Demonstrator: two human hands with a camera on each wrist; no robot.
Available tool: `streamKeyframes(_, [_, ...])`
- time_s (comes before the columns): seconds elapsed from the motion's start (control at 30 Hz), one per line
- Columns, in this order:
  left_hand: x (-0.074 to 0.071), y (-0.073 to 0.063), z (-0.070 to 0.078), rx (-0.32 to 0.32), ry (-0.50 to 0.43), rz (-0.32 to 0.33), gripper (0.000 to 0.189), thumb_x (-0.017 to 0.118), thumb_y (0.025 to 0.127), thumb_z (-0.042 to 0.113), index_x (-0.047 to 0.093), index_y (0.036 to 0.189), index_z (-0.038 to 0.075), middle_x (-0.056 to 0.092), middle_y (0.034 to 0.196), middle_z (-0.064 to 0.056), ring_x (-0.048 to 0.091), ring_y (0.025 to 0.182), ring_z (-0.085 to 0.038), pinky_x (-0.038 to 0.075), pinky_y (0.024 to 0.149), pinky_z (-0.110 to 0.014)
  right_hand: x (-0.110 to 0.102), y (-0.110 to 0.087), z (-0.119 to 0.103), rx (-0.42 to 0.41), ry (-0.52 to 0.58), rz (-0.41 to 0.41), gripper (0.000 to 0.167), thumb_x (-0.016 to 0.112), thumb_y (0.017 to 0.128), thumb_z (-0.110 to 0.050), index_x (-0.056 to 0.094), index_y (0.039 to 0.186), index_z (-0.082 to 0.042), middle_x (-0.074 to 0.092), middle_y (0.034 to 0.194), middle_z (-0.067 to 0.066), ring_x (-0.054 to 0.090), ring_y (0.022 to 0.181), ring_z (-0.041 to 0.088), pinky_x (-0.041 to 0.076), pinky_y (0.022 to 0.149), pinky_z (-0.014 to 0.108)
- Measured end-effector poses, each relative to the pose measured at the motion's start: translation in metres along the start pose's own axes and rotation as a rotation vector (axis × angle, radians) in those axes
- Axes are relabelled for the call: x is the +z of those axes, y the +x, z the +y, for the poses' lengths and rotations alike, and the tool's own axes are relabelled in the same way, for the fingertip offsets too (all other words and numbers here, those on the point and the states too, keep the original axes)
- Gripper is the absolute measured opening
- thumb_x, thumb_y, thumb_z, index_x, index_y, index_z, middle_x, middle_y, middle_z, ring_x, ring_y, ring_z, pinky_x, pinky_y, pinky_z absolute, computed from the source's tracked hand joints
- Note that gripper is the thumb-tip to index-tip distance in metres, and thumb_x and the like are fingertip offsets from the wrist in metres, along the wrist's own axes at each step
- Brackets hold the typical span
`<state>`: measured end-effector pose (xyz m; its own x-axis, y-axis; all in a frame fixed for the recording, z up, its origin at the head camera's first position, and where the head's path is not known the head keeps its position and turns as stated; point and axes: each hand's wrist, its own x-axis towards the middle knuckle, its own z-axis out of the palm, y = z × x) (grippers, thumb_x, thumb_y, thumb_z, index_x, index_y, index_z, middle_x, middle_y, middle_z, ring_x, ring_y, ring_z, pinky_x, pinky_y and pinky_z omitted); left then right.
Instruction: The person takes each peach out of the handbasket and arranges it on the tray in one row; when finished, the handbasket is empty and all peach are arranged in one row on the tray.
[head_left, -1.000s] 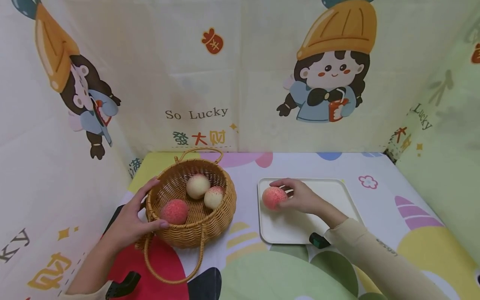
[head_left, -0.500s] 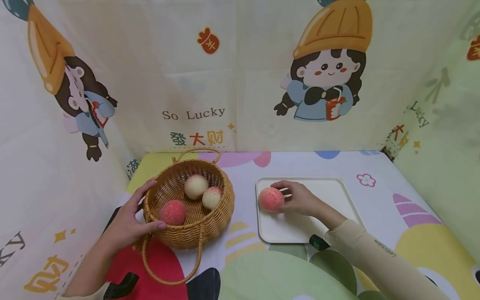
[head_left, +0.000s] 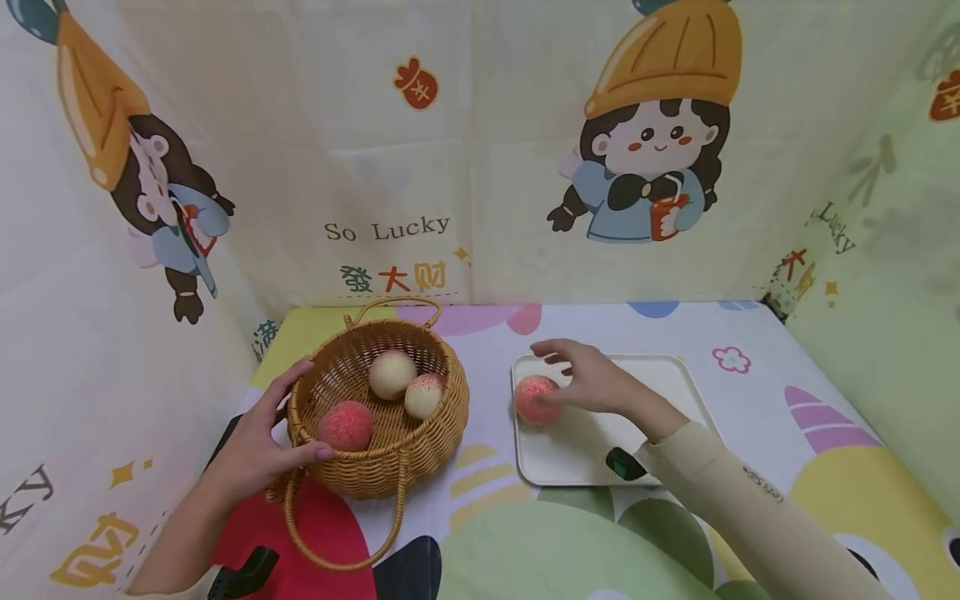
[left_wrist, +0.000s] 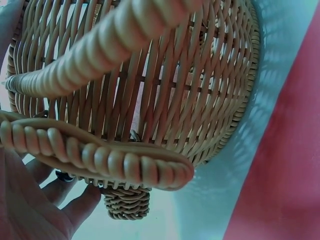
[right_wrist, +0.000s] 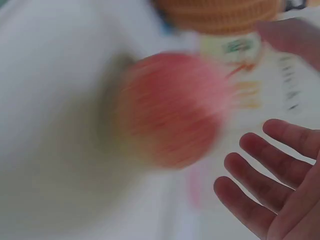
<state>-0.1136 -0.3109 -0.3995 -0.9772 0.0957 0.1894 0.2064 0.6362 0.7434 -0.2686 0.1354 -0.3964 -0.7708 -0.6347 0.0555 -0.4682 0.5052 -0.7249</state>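
A round wicker basket (head_left: 438,442) stands tilted at the left, holding a red peach (head_left: 346,426) and two pale peaches (head_left: 392,374). My left hand (head_left: 251,450) grips its left side, thumb along the front rim; in the left wrist view the fingers (left_wrist: 82,205) press the wicker near a thick woven handle (left_wrist: 120,162). Another red peach (head_left: 535,400) lies at the left end of the white tray (head_left: 592,467). My right hand (head_left: 596,383) hovers just over it, fingers spread. From the right wrist, those fingers (right_wrist: 260,187) are straight and apart from the blurred peach.
The basket's front handle (head_left: 341,567) hangs down onto the patterned tablecloth (head_left: 540,550). Cloth walls printed with cartoon figures close off the back (head_left: 510,183) and both sides. A strip of tablecloth separates basket and tray.
The right hand has let go of the red peach at the tray's left end; its fingers have spread and lifted up and away. The left hand has stayed on the basket.
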Motion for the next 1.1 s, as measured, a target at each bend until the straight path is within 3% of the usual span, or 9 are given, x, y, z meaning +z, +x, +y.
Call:
streamKeyframes(0.2, [-0.001,-0.001,0.001,-0.01,-0.005,-0.005,0.109,0.088,0.076,0.019,0.021,0.162,0.026,0.024,0.162,-0.018,0.029,0.14,-0.053,0.036,0.097,-0.077,-0.008,0.029,-0.067,-0.127,-0.038,0.061,0.073,0.084,0.082,-0.041,0.055,0.142,-0.011,0.058,0.137,0.001,0.056,0.124,0.024,0.046,0.105,0.043])
streamKeyframes(0.47, [0.0,0.0,0.0,-0.007,-0.021,-0.002,0.108,0.088,0.076,0.019,0.022,0.161,0.025,0.024,0.162,-0.018,0.03,0.14,-0.053,0.038,0.097,-0.076,0.02,0.063,-0.129,-0.318,-0.103,-0.023,0.073,0.084,0.082,-0.041,0.055,0.142,-0.011,0.059,0.137,0.002,0.057,0.121,0.018,0.046,0.105,0.037])
streamKeyframes(0.7, [-0.003,-0.001,0.002,-0.034,-0.017,-0.011,0.108,0.089,0.077,0.022,0.021,0.161,0.029,0.024,0.163,-0.016,0.03,0.14,-0.053,0.041,0.095,-0.075,0.042,0.086,-0.157,-0.334,-0.321,-0.119,0.063,0.081,0.086,-0.033,0.058,0.14,-0.007,0.062,0.134,0.002,0.056,0.12,0.014,0.045,0.102,0.027])
streamKeyframes(0.93, [-0.004,0.001,0.003,-0.028,-0.009,-0.014,0.109,0.09,0.076,0.023,0.022,0.161,0.028,0.025,0.163,-0.014,0.032,0.14,-0.052,0.04,0.097,-0.074,0.063,0.101,-0.167,-0.305,-0.612,-0.225,0.052,0.08,0.084,-0.031,0.066,0.132,-0.014,0.068,0.117,0.001,0.061,0.098,0.014,0.051,0.082,0.032])
streamKeyframes(1.1, [-0.004,0.0,0.003,-0.037,-0.014,-0.017,0.109,0.09,0.076,0.024,0.022,0.161,0.028,0.025,0.162,-0.016,0.032,0.139,-0.053,0.043,0.095,-0.073,0.071,0.107,-0.165,-0.242,-0.679,-0.293,0.055,0.084,0.08,-0.028,0.068,0.132,-0.018,0.069,0.122,-0.004,0.063,0.106,0.017,0.051,0.09,0.034])
